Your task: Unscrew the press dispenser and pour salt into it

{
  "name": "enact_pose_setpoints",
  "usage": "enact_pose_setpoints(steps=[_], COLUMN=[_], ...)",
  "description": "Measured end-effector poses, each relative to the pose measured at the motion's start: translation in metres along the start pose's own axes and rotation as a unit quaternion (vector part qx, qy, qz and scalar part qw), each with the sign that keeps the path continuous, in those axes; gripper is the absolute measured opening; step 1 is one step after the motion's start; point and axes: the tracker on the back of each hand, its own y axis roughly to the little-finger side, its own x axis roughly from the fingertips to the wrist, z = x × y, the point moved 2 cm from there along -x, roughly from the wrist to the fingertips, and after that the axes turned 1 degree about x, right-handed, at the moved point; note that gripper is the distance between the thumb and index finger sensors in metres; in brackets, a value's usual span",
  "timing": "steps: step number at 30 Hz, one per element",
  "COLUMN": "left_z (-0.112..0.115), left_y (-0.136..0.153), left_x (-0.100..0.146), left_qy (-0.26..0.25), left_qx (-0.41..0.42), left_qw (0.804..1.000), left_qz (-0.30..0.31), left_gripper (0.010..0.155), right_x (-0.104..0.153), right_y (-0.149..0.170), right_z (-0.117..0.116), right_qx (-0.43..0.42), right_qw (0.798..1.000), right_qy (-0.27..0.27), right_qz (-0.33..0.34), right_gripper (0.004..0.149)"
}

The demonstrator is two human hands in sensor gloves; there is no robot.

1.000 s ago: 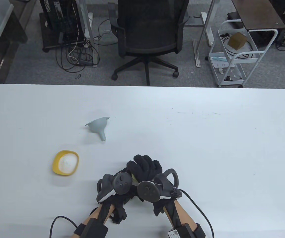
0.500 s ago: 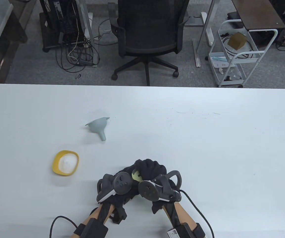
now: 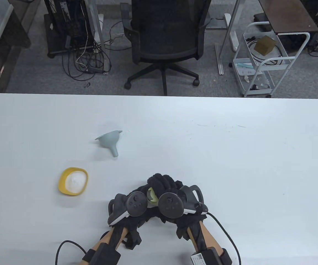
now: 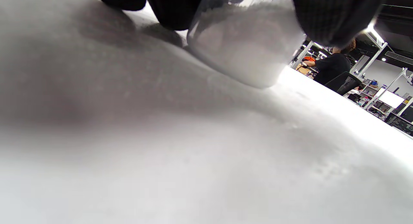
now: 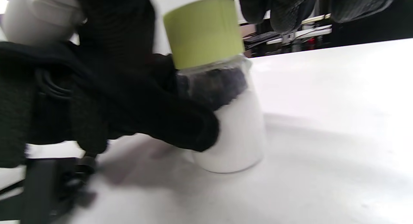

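On the table, 2 hands grip 1 dispenser: left hand its jar, right hand its green cap.

Mostly hidden in the table view: the press dispenser, only a sliver of its green cap showing between the two trackers near the desk's near edge. Cut off by the top edge in the left wrist view: the dispenser's clear body, its cap out of frame, and the left hand's fingers. Blurred in the right wrist view: the right hand's fingers above the cap, contact impossible to tell.
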Motion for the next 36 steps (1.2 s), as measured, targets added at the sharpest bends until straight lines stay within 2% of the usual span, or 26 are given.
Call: enact_pose_setpoints(steps=[2,4,7,10,24,28,33,36], left_z=[0.000,0.000,0.000,0.000,0.000,0.000,0.000,0.000], left_y=[0.000,0.000,0.000,0.000,0.000,0.000,0.000,0.000], left_x=[0.000,0.000,0.000,0.000,0.000,0.000,0.001,0.001], left_qy=[0.000,0.000,0.000,0.000,0.001,0.002,0.002,0.002], left_qx=[0.000,0.000,0.000,0.000,0.000,0.000,0.001,0.001], left_qw=[1.000,1.000,1.000,1.000,1.000,1.000,1.000,1.000], left_qz=[0.000,0.000,0.000,0.000,0.000,0.000,0.000,0.000], left_gripper=[0.103,0.103,0.103,0.103,0.103,0.103,0.103,0.104], right_x=[-0.001,-0.002,-0.001,0.000,0.006,0.010,0.016,0.018], right_y=[0.001,0.001,0.001,0.000,0.005,0.012,0.023,0.028], right_z=[-0.003,-0.004,-0.004,-0.002,0.010,0.015,0.021,0.024], right_qx=[0.035,0.069,0.065,0.056,-0.033,-0.053,-0.067,-0.069], right_qw=[0.999,0.996,0.992,0.990,0.994,0.991,0.988,0.986], right_qy=[0.007,0.031,0.084,0.117,0.105,0.121,0.138,0.144], right_qz=[-0.024,-0.045,-0.064,-0.053,-0.005,-0.015,-0.032,-0.041], right_gripper=[0.114,0.114,0.103,0.091,0.085,0.085,0.072,0.073])
